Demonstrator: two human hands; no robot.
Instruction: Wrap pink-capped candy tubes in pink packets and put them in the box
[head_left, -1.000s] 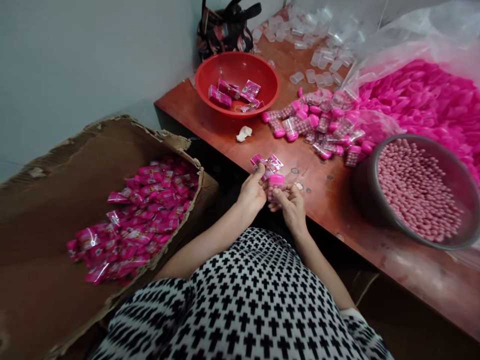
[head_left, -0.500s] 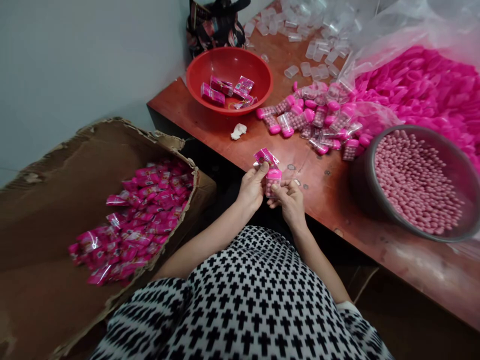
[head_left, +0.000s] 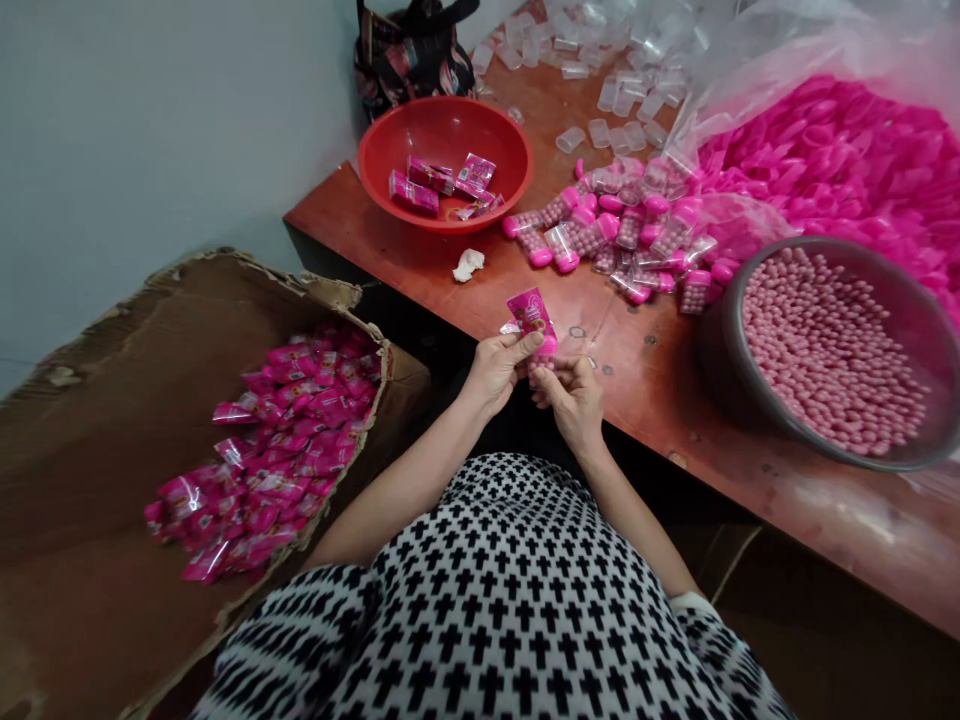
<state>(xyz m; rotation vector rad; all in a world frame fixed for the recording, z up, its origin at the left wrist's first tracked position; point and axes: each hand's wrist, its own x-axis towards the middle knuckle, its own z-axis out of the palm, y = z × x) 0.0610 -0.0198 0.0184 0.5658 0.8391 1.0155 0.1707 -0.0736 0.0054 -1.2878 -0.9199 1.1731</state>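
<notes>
My left hand [head_left: 491, 372] pinches a printed pink plastic wrapper [head_left: 531, 308] between thumb and fingers, just past the table's near edge. In my right hand [head_left: 577, 408] is the lower part of a small clear bottle [head_left: 543, 362] filled with pink candy balls. The bottle's pink cap meets the wrapper's lower end; whether it sits inside the wrapper I cannot tell. Both hands are closed and nearly touch. Beyond them on the table lies a pile of similar filled bottles [head_left: 630, 225] with pink caps.
A red bowl [head_left: 367, 185] holds several pink wrappers beside a crumpled white scrap [head_left: 469, 265]. At right stands a grey tub [head_left: 724, 350] of pink candy balls, before a bag of pink caps [head_left: 840, 160]. Clear tubes [head_left: 622, 95] lie behind. A cardboard box [head_left: 82, 500] holds wrapped packs [head_left: 277, 440].
The wrapper and the bottle have come closer together, and less of the pink cap shows. Both hands keep their hold. The whole view has shifted slightly.
</notes>
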